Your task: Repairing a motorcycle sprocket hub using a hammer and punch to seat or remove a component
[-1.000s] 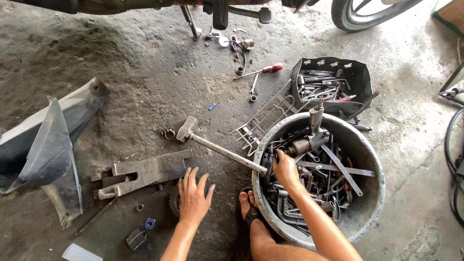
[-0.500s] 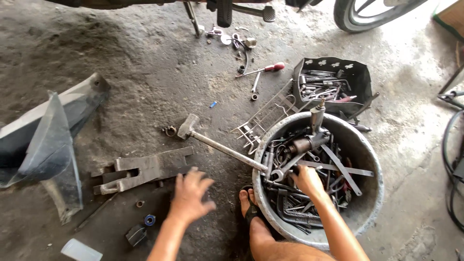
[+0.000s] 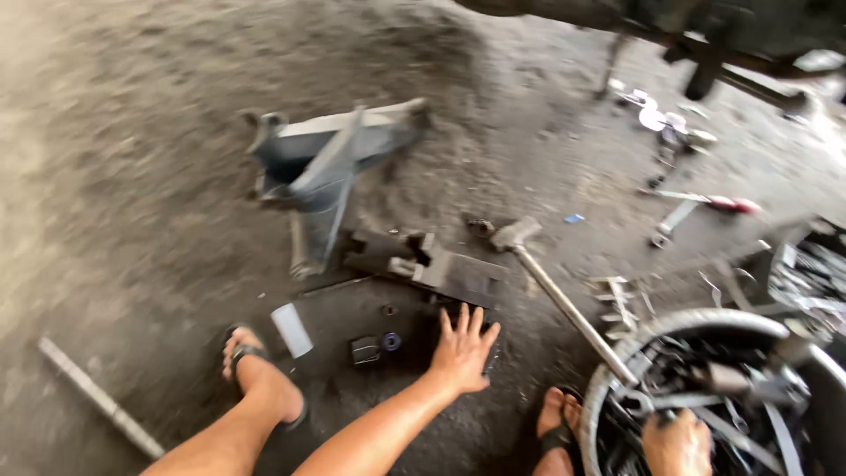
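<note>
My left hand (image 3: 463, 353) lies flat on the dirty concrete floor with its fingers spread, its fingertips on a dark flat part beside a grey metal bracket (image 3: 423, 260). My right hand (image 3: 677, 441) reaches down into a round metal bucket (image 3: 617, 361) full of wrenches and other tools; its fingers are curled among them and I cannot see whether they hold one. A long metal-handled hammer (image 3: 564, 300) lies with its head on the floor and its handle resting on the bucket's rim. The picture is blurred by motion.
A grey plastic body panel (image 3: 326, 154) lies behind the bracket. A red-handled screwdriver (image 3: 731, 204) and small parts lie at the far right under a motorcycle (image 3: 705, 35). A metal rod (image 3: 97, 397) lies bottom left. My sandalled feet (image 3: 256, 370) flank my left arm.
The view has swung left and down. My left hand has gone down flat onto the floor by the bracket. My right hand has sunk deeper into the bucket.
</note>
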